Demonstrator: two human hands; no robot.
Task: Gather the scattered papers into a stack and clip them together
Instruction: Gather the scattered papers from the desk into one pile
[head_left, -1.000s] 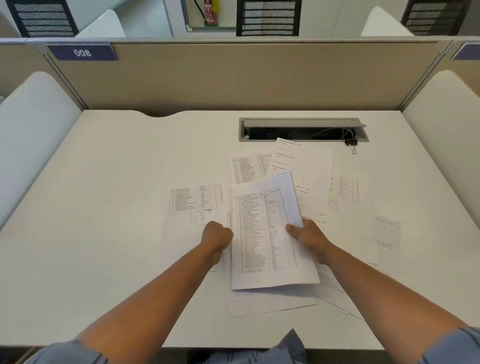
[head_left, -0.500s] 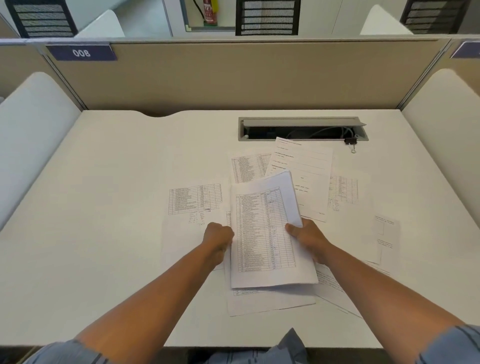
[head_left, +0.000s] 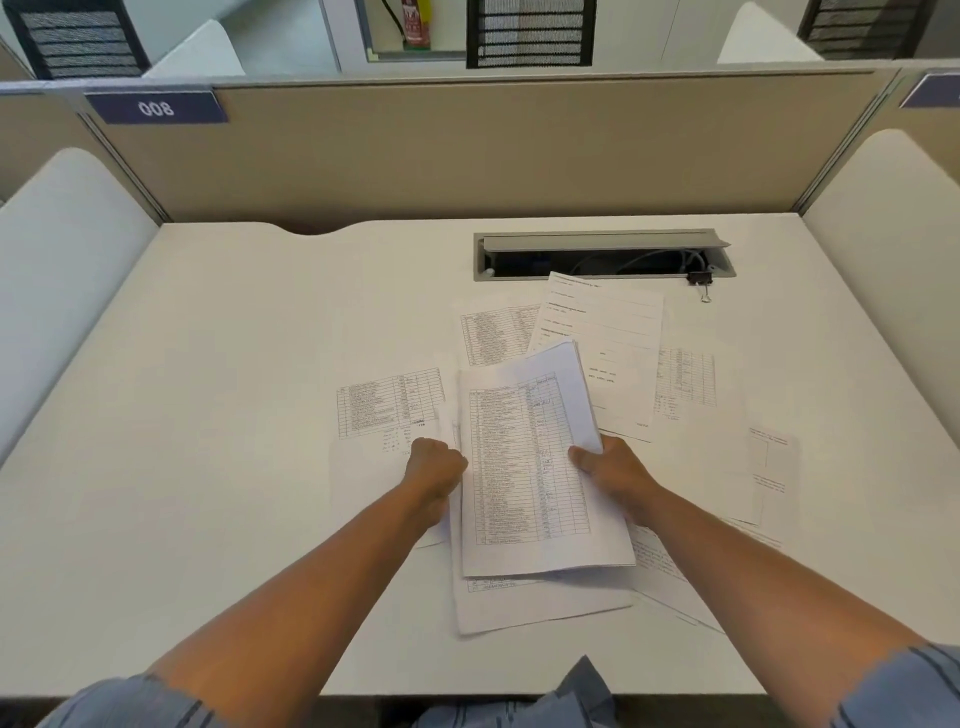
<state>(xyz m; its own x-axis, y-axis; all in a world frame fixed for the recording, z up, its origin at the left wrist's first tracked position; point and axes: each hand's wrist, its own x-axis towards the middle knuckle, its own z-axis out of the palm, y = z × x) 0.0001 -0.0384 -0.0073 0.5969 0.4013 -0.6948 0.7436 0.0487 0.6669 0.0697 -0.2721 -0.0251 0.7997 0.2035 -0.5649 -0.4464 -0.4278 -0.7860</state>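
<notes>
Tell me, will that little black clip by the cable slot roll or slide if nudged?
The binder clip probably slides rather than rolls: its body looks blocky. It seems light, so a nudge could tip it into the cable slot beside it.

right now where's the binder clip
In the head view the binder clip sits far right on the desk, at the right end of the cable tray, just beyond the scattered papers, untouched by either hand.

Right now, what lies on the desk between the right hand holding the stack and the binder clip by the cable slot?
In the head view, loose printed sheets cover the desk between the right hand and the binder clip.
</notes>
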